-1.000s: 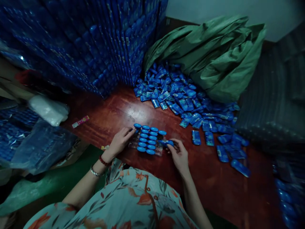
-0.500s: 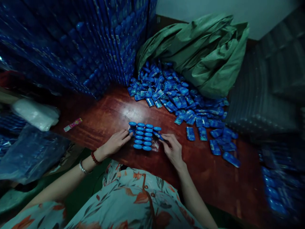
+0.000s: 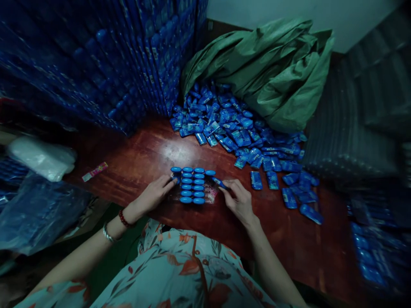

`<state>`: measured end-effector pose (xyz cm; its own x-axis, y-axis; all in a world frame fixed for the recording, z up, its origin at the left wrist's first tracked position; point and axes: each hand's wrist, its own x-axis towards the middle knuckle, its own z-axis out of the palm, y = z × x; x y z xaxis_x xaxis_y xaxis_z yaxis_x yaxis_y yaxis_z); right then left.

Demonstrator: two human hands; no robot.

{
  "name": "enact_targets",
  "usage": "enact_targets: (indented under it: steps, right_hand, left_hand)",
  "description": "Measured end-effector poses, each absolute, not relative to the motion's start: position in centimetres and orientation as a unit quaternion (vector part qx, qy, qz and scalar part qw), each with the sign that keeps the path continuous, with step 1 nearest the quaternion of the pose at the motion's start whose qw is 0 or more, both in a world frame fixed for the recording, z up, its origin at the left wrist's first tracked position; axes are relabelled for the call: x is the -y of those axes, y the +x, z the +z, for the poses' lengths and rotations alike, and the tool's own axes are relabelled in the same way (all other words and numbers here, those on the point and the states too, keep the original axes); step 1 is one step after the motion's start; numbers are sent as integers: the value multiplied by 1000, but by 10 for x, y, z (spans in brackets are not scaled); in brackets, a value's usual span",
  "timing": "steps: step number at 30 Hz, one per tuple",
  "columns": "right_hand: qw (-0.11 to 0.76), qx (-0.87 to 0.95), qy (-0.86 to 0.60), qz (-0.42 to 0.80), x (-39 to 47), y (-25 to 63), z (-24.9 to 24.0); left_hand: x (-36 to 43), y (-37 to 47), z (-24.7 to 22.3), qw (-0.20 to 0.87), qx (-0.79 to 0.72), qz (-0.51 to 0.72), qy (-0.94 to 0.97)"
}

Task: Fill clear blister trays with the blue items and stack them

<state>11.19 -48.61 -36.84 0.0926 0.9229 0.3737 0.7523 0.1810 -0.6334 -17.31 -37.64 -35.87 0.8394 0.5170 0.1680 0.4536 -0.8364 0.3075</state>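
Observation:
A clear tray point(image 3: 210, 196) lies on the red-brown table point(image 3: 141, 158) just in front of me, with several small blue oval packs point(image 3: 192, 185) set in rows on it. My left hand point(image 3: 154, 194) rests against the tray's left edge, fingertips touching the outer packs. My right hand point(image 3: 237, 200) is at the tray's right side and pinches one blue pack point(image 3: 220, 182) beside the top right row. A loose heap of the same blue packs point(image 3: 237, 132) spreads over the table behind and to the right.
A green sack point(image 3: 266, 72) lies open behind the heap. Tall stacks of filled blue trays point(image 3: 105, 64) wall in the left back. Stacks of clear trays point(image 3: 349, 132) stand on the right. A white bag point(image 3: 41, 158) and a small pink wrapper point(image 3: 94, 171) lie at the left.
My right hand has brought one blue pack up to the tray's top right corner. My left hand stays at the tray's left edge. The view has shifted slightly.

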Motion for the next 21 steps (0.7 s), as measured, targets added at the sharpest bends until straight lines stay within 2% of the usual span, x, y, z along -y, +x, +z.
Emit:
enact_targets:
  steps: [4,8,16,21]
  right_hand:
    - [378,660,-638,120,485,108,-371]
    - [306,724,-604,132,475,105,-370]
    - [140,790,-577,153,448,103,-343]
    - [104,754,-620,191,431,103,-326]
  left_hand:
    - [358,-161,-338,177,-280,65,941]
    - [353,-157,-336,160,-216,51,962]
    - [364,-162,-355,162,-249,171,939]
    - [356,-160,-364,182,-228,213,932]
